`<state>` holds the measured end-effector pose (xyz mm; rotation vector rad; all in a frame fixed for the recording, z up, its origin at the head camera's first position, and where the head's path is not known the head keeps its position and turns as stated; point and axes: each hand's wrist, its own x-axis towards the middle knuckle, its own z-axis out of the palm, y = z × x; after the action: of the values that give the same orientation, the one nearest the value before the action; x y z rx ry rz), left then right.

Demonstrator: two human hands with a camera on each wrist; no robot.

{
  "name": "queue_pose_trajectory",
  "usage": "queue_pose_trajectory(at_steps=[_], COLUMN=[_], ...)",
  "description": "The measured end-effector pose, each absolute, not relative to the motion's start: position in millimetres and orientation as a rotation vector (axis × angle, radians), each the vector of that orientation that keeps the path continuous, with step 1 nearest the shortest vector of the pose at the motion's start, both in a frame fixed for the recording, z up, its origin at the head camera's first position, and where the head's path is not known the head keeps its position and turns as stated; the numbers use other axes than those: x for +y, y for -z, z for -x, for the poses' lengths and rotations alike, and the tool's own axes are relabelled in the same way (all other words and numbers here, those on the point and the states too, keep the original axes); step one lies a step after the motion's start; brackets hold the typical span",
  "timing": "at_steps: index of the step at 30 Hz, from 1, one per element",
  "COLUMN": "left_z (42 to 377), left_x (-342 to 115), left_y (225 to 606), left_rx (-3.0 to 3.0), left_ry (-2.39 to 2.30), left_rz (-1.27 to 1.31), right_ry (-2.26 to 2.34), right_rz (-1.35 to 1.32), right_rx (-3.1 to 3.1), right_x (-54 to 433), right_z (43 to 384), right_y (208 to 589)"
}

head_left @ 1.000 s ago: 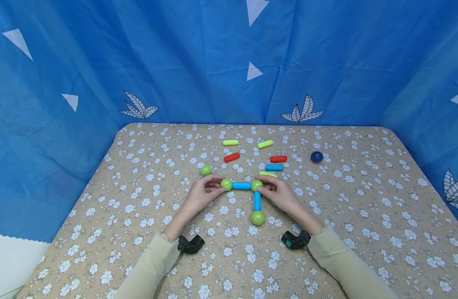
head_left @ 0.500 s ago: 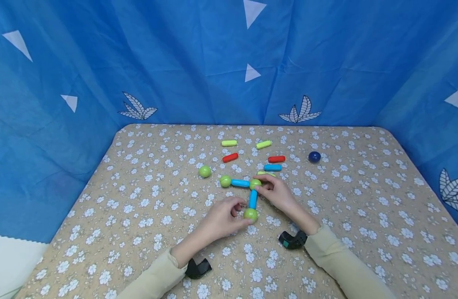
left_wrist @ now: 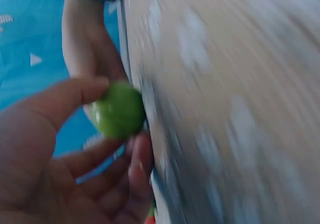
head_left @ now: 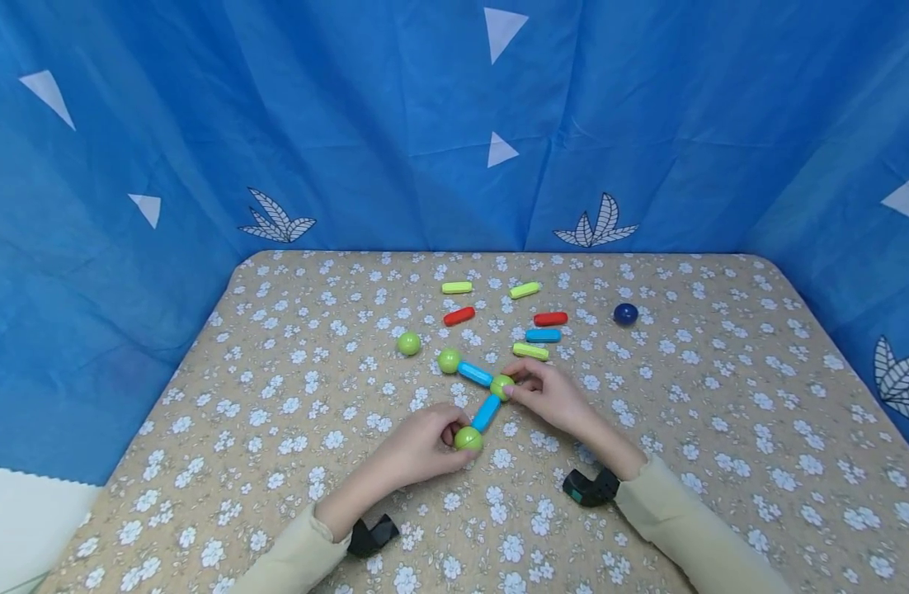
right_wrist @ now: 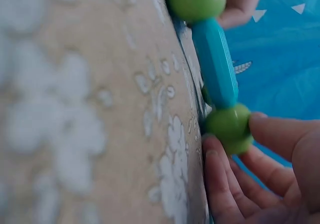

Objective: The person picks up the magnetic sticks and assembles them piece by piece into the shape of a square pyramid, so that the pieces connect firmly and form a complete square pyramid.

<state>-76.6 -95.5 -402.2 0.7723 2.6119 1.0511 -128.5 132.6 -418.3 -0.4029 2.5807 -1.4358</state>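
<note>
Head view: two hands at work over the flower-patterned bench point(head_left: 224, 462), thumbs and fingertips busy on one joined, bent piece!
Left hand point(head_left: 423, 447): narrow grip, thumb and fingers pinching the near green ball point(head_left: 468, 439); the left wrist view blurs, but that pinch shows.
Right hand point(head_left: 549, 397): also closed down to a pinch, thumb one side, fingers the other, right on the corner green ball point(head_left: 502, 387).
Near blue rod point(head_left: 487, 413): runs straight between the two hands, a held ball at each end.
Far blue rod point(head_left: 474, 374): slants from the right hand's ball, away and leftward, to the far green ball point(head_left: 449, 360), which sits beyond the left hand, untouched.
Loose green ball point(head_left: 408, 343): out past the left hand, just left of the far ball, apart from it.
Beyond the right hand: a yellow-green rod point(head_left: 531, 351) close by, then a spare blue rod point(head_left: 543, 336), then a red rod point(head_left: 550, 318).
Farther out: another red rod point(head_left: 459, 316) and two more yellow-green rods point(head_left: 457, 288).
Dark blue ball point(head_left: 626, 314): alone, off beyond the right hand to its right.
</note>
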Motion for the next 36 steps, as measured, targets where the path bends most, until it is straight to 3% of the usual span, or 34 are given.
queue_pose_trajectory(at_steps=[8,20,36], left_z=[83.6,97.8,110.6], left_x=[-139.2,-160.8,-158.0], left_y=[397.2,403.6,410.0], left_rx=[2.454,2.397,2.371], left_ry=[-1.067,-1.185,-1.254], left_rz=[-0.949,-0.893,-0.837], right_ry=[1.375,1.332,1.358], right_rz=[0.573,0.673,0.417], right_rx=[2.458,2.391,2.616], right_x=[136.7,136.9,125.8], right_z=[116.8,104.2,138.8], right_y=[415.0,412.2,408.1])
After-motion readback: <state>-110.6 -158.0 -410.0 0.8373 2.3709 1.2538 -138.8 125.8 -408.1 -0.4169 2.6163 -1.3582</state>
